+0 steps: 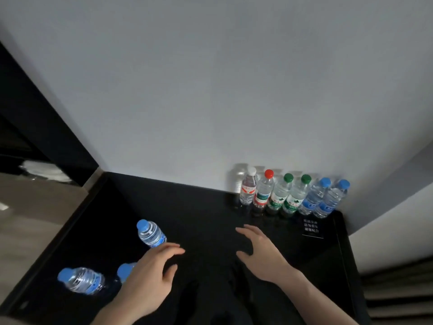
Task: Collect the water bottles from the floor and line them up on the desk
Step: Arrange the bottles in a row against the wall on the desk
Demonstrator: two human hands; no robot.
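Several water bottles stand in a row [293,195] against the wall at the back right of the black desk [206,212], with white, red, green and blue caps. Three more blue-capped bottles stand apart on the desk's left part: one [151,233] just beyond my left hand, one [80,280] near the left edge, and one [124,272] partly hidden behind my left wrist. My left hand [150,275] hovers over the desk with fingers apart, holding nothing. My right hand [260,252] is also open and empty, in front of the row.
A small black card with white text [312,227] lies at the desk's right side. A pale wall rises behind the desk. Light floor [28,207] shows to the left, and a dark cabinet stands at the far left.
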